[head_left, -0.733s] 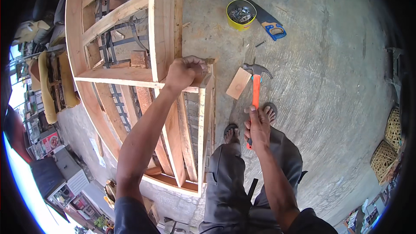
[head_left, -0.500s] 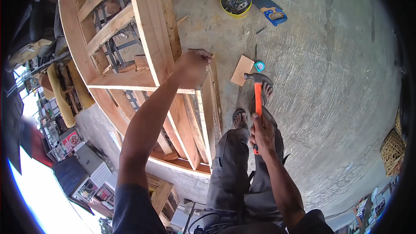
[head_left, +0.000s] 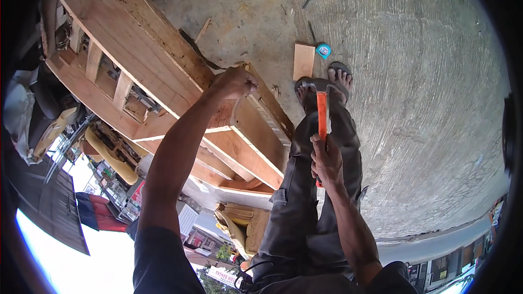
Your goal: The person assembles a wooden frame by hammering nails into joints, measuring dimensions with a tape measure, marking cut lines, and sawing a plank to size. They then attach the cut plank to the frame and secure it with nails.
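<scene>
Left hand (head_left: 235, 83), pinched closed at the corner of the wooden frame (head_left: 163, 71) at centre frame, apparently setting a nail too small to confirm; right hand (head_left: 326, 160) clenched on the orange-handled hammer (head_left: 321, 117), lowered, no blow yet underway.

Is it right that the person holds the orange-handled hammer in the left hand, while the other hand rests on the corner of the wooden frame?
Not quite. The head view shows the orange-handled hammer in the right hand, not the left. It is the left hand that rests on the corner of the wooden frame. The rest is as you said.
</scene>
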`<state>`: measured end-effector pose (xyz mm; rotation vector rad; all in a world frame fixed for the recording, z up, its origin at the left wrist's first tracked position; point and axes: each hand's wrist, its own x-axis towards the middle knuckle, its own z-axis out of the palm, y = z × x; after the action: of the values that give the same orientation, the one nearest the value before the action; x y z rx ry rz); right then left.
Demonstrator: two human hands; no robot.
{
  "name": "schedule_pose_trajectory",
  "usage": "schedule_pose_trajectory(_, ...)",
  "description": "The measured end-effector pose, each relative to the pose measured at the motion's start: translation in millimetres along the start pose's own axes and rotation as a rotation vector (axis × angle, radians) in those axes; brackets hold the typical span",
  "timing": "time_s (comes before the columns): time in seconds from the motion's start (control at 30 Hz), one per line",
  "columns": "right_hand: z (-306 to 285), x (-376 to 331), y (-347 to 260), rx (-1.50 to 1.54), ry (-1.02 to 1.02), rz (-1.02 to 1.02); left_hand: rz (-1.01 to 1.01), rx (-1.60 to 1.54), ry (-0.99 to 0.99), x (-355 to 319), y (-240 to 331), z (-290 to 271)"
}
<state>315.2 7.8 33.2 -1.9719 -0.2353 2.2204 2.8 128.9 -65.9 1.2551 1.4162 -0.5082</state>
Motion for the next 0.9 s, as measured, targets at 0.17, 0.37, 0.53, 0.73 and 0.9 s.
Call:
schedule_pose_trajectory(0.17,16,9,34,-0.123,-0.092,-0.156,-0.049,0.039,-0.119,8,7,-3)
schedule_pose_trajectory(0.37,43,22,57,-0.705,0.159,-0.997,-0.045,0.033,-0.249,12,7,-11)
schedule_pose_trajectory(0.53,58,25,55,-0.661,0.224,-0.935,-0.041,0.037,-0.287,10,15,-13)
schedule_pose_trajectory(0.73,66,24,58,-0.654,0.269,-0.938,-0.032,0.034,-0.31,7,16,-13)
schedule_pose_trajectory(0.9,89,15,66,-0.512,0.308,-0.741,-0.043,0.07,-0.308,5,23,-15)
